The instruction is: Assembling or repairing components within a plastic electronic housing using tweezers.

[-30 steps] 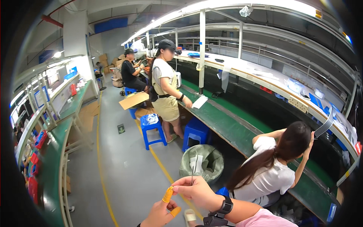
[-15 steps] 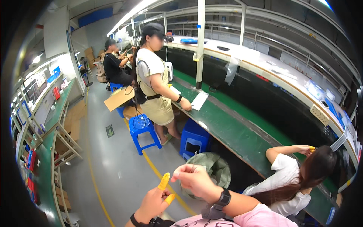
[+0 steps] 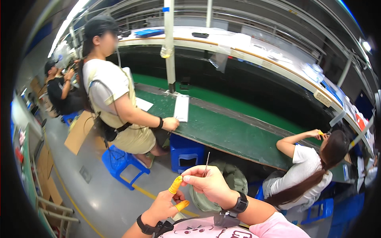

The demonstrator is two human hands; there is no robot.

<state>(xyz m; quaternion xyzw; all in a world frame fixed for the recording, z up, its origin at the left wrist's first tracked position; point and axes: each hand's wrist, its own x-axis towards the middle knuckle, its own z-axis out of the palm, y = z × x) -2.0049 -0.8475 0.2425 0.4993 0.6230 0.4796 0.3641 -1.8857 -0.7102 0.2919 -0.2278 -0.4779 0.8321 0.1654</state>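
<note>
My right hand (image 3: 209, 183) grips tweezers (image 3: 206, 162), fingertips (image 3: 187, 179) at the yellow finger cot (image 3: 175, 185) just left on my unclenched, empty left hand (image 3: 160, 207): presumably light, stretchy, best held by its rim.

On my feed, the left hand (image 3: 160, 208) wears a yellow index-finger cot (image 3: 175, 185), tilted up and rightward, its tip at the fingertips of the right hand (image 3: 208, 181), and a matching thumb cot (image 3: 182, 205) pointing right, lower on that same left hand. Above and right of the left hand, I see a slim metal tool (image 3: 207, 163) standing nearly upright (its lower end is hidden from me).
</note>
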